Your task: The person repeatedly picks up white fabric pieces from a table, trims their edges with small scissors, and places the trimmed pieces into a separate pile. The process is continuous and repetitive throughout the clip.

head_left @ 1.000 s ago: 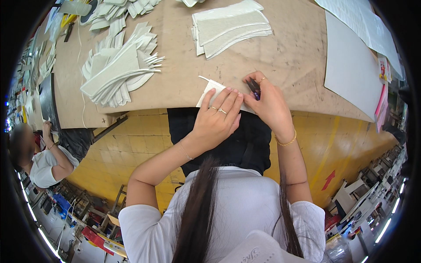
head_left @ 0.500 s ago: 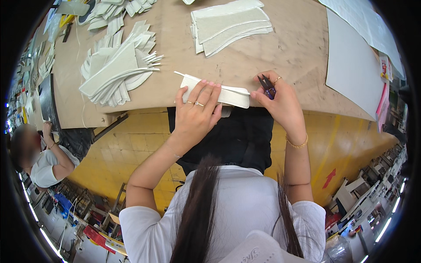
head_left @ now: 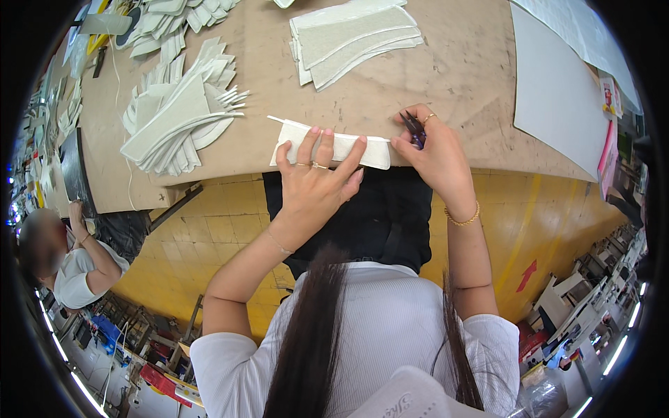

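Note:
A pale cream fabric-like panel [head_left: 376, 156] lies along the near edge of the table, with a thin white strip [head_left: 274, 118] running along its far side and poking out past the left end. My left hand [head_left: 312, 181] rests on the panel with its fingers spread, pressing it from above. At the panel's right end, my right hand [head_left: 444, 159] pinches the strip's tip between thumb and finger. The same hand keeps a small pair of dark, purple-handled thread snips [head_left: 416, 132] tucked in it, blades pointing away from me.
A fanned pile of similar panels [head_left: 171, 122] lies to the left, and a neater stack [head_left: 359, 35] farther off. A large pale sheet [head_left: 557, 97] covers the right side of the brown-topped table [head_left: 446, 76]. Another person [head_left: 87, 265] sits at far left.
My left fingers have spread wider over the panel. The strip's right part, bowed before, now lies straighter along the edge. My right hand has closed in on its end and turned the snips slightly.

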`<state>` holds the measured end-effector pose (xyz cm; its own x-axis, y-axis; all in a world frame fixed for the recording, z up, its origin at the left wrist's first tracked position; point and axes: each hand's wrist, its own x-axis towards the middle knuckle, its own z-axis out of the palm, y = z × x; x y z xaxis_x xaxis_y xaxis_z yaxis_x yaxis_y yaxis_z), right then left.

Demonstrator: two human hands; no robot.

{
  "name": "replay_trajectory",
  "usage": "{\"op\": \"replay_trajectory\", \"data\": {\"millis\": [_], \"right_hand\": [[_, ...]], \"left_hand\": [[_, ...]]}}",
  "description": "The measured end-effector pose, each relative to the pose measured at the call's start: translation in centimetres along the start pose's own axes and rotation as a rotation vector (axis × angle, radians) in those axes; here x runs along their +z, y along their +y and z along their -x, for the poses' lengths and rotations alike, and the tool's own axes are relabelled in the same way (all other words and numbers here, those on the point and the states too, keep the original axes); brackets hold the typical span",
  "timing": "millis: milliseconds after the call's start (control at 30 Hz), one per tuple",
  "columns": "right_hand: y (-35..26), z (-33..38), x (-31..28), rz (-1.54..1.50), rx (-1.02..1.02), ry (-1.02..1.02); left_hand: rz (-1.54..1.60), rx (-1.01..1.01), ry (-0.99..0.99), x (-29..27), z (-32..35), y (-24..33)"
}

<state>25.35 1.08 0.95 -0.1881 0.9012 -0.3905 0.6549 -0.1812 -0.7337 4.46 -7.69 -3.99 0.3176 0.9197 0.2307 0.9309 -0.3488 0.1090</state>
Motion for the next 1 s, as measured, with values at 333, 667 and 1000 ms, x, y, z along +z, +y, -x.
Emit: {"op": "replay_trajectory", "data": {"millis": [333, 667, 1000], "right_hand": [[0.4, 0.5, 0.4, 0.101, -0.114, 0.075], [1.4, 2.0, 0.8, 0.099, -0.320, 0.182], [1.9, -0.2, 1.4, 0.130, -0.468, 0.253]], "left_hand": [[-0.076, 0.006, -0.153, -2.4, -2.2, 1.4], [-0.060, 0.085, -0.250, -3.3, -3.7, 0.8], [0.228, 0.260, -0.051, -0.9, -4.2, -0.7]]}}
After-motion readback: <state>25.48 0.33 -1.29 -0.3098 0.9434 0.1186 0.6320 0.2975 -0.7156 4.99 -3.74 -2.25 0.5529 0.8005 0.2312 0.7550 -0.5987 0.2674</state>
